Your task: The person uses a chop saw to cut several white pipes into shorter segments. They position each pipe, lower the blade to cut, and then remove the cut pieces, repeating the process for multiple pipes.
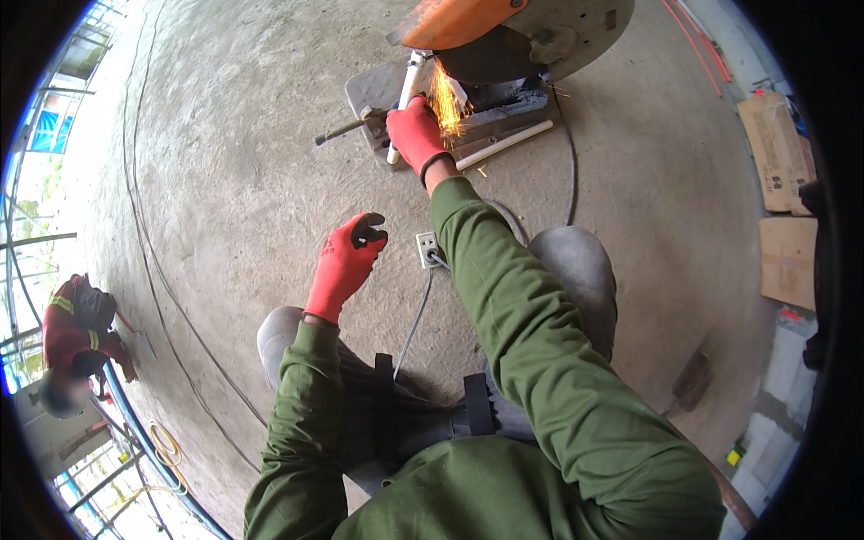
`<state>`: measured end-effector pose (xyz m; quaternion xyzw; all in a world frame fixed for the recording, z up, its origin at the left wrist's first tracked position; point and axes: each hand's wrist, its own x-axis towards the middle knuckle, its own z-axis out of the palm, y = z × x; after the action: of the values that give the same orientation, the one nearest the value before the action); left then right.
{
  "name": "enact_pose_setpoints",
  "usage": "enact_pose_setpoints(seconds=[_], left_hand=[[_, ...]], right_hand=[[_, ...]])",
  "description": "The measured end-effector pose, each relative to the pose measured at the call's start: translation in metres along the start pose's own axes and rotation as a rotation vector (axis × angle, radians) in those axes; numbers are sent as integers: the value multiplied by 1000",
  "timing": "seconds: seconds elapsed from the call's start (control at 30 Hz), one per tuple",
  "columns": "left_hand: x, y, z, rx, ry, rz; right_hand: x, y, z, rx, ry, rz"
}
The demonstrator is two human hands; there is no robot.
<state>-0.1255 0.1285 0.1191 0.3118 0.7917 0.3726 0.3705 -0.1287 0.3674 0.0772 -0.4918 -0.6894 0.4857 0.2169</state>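
My right hand (419, 135), in a red work glove, is closed round a white metal tube (410, 83) at the chop saw (526, 40). The saw has an orange guard and a dark disc. Orange sparks (447, 99) spray down beside my glove. A second white tube (504, 144) lies along the near side of the saw's base (373, 87). My left hand (346, 261), gloved in red with dark fingertips, hangs over the floor to the left. Its fingers are curved, a gap shows between them and the thumb, and nothing is in it.
A socket outlet (427, 249) with a plugged-in cord lies between my knees. Long thin cables (148, 234) cross the concrete floor on the left. Cardboard boxes (776, 153) stand at the right. Another person (76, 328) bends down at the far left.
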Motion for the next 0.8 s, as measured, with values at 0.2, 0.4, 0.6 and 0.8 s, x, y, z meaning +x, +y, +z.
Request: enact_pose_setpoints(seconds=[0.2, 0.4, 0.6, 0.8], left_hand=[[-2, 1, -3, 0, -1, -22], [-1, 0, -2, 7, -1, 0], [0, -1, -2, 3, 0, 6], [-2, 0, -3, -4, -4, -7]], right_hand=[[-4, -6, -5, -11, -40, -13], [-5, -9, -9, 26, -58, 8], [-4, -7, -9, 63, -77, 35], [-5, -9, -10, 60, -79, 42]])
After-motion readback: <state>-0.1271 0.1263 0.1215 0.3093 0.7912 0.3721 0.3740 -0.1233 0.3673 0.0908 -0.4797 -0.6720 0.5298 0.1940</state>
